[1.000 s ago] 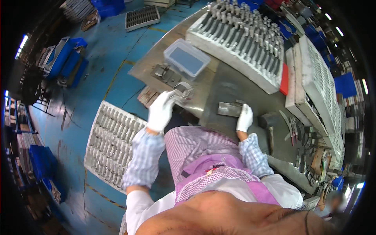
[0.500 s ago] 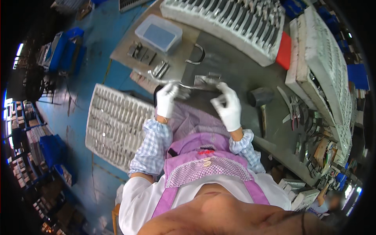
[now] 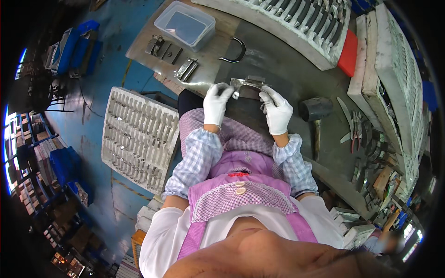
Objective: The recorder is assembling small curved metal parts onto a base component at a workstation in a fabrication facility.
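Both my hands wear white gloves and meet over a small metal fixture (image 3: 251,78) on the bench. My left hand (image 3: 216,103) has its fingers closed on the left end of a shiny curved metal handle (image 3: 236,95). At the other end, my right hand (image 3: 277,109) is closed too, its fingertips pinching the piece. The handle's arc lies against the fixture; whether it rests in it I cannot tell. A dark curved handle with silver ends (image 3: 242,50) lies farther off on the bench.
A clear plastic box (image 3: 209,41) and metal blocks (image 3: 163,49) sit at the far left. A black-headed mallet (image 3: 316,109) and pliers (image 3: 356,130) lie to the right. White foam trays (image 3: 320,58) of parts stand at the back and right; another foam tray (image 3: 172,153) is lower left.
The shiny handle has moved right and turned at the fixture. My right hand, with fingers apart before, has closed on its right end. The view has shifted slightly.
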Tool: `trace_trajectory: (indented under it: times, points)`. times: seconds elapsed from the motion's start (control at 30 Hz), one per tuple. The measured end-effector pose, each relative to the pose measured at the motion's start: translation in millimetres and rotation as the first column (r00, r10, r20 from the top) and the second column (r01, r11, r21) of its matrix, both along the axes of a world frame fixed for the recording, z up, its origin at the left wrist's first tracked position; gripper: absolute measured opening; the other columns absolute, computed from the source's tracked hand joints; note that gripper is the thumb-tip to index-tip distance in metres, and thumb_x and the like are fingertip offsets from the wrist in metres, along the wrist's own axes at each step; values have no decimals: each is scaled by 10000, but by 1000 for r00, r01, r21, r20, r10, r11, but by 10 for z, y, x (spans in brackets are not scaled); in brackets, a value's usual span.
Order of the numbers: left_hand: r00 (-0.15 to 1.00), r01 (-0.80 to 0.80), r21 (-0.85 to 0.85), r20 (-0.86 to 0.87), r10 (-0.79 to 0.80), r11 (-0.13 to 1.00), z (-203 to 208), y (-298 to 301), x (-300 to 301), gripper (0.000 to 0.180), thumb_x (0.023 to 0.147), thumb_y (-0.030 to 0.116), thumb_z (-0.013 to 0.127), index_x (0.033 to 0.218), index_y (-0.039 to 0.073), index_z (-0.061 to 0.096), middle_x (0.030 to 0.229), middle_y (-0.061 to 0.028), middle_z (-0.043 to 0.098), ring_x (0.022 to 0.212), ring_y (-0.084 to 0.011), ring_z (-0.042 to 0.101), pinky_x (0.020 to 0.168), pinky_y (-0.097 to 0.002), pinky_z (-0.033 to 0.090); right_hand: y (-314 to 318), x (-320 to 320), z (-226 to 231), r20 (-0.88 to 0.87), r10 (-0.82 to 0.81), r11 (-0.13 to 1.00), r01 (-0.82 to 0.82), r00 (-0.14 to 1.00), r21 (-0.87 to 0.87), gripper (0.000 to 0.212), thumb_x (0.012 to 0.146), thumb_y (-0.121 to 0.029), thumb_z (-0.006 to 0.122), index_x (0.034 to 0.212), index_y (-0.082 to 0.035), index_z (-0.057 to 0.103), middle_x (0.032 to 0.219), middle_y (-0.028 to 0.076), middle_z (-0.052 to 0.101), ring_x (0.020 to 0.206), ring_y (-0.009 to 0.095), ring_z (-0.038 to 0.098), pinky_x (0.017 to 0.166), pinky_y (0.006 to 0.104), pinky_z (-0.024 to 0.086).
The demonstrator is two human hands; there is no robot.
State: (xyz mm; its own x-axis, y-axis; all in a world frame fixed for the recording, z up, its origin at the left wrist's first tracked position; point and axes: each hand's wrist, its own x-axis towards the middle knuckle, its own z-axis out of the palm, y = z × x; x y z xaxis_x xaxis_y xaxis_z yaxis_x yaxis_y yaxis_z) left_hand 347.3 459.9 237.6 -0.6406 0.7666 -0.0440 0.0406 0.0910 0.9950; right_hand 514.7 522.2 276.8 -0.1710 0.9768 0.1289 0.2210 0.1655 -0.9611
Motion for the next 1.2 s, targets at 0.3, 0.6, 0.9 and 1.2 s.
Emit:
trace_trajectory:
  times: [0.3,0.6,0.9,1.2]
  points:
    - [964,-2,-145,-264,-37,989,117,82,167,238,828,130,819,864,16,612,871,-56,585,813,-171,565,757,-298,476,275,273,-99,-177,53,983,-82,983,-164,253,826,-110,784,1076,-85,751,941,42,728,797,219,701,688,302,555]
    - [982,-43,-230,-187,0,972,15,187,131,312,797,178,852,807,8,591,797,-55,583,717,-153,536,692,-299,476,349,412,-430,262,11,936,-102,965,337,192,827,-212,763,1001,-134,770,789,34,644,713,247,601,688,374,469]
    - [929,-63,-48,-367,41,997,218,-124,172,400,930,403,678,922,3,682,833,-143,658,802,-297,655,710,-401,505,-35,86,-39,484,-55,903,-164,873,397,297,800,-117,778,1096,-108,748,828,102,651,719,305,605,681,427,483]
    - [673,-527,-418,-737,62,740,-1011,-2648,-996,340,1021,339,557,1022,10,641,986,-158,697,878,-302,668,761,-388,542,-339,-189,-260,557,190,848,-421,809,322,231,925,-70,683,1149,-59,740,894,90,696,777,257,641,731,377,509]
